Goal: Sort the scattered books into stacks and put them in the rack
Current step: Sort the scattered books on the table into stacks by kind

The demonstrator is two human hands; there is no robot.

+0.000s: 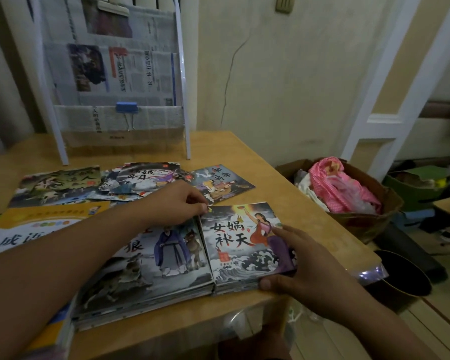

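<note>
The book on top of the right stack (247, 242) says 女娲补天 in big red and black letters. The book on top of the stack beside it (164, 255) shows the letter 狼; an arm hides the rest. A book farther back (146, 175) says 娥 and 奔月. The yellow and white book (37, 229) at the left shows 成语. The newspaper print in the rack (120, 74) is too small to read.

Two book stacks side by side lower centre on tabletop (244, 307); right hand (304, 268) grips right stack (247, 245) at its near right corner; left hand (182, 201) pinches its far left corner; scattered books (140, 180) mid-left; rack (115, 74) upper left.
</note>
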